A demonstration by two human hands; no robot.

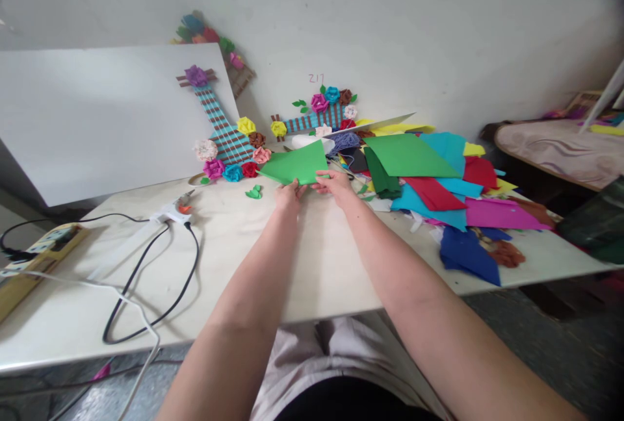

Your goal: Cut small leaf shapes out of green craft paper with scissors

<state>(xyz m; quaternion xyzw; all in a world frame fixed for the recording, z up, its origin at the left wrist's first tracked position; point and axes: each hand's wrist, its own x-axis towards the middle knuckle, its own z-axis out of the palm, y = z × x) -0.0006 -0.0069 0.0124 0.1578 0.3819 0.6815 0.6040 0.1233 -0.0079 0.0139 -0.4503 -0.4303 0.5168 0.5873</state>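
Two bare hands work at a white table (227,229), and both are engaged with one thin green sheet (297,161). The sheet is positioned at the far middle of the table, in front of the decorated pieces, with its near edge toward the person. The left hand (289,195) has its fingers clamped on that near edge; the right hand (335,186) has its fingers clamped at the near right corner. The hands are near one another but not touching.

Just left of the sheet lie small green leaf-shaped cut pieces (253,192). Farther left, a white glue gun (170,214) with an orange part rests on the table, its black looped cable (197,255) running toward the near side. A yellow-and-white power strip (43,255) occupies the left end.

At the far left, a blue-and-brown striped guitar-shaped piece (214,119) edged with coloured flowers leans against a large white board (107,115). A second, smaller striped piece with flowers (312,122) stands at the wall, beyond the sheet.

To the right, a tangled bundle of blue-violet yarn (345,142) adjoins a heap of multicoloured sheets (433,193), topped by a larger green sheet (409,156). One dark blue folded sheet (468,255) lies at its near right side.
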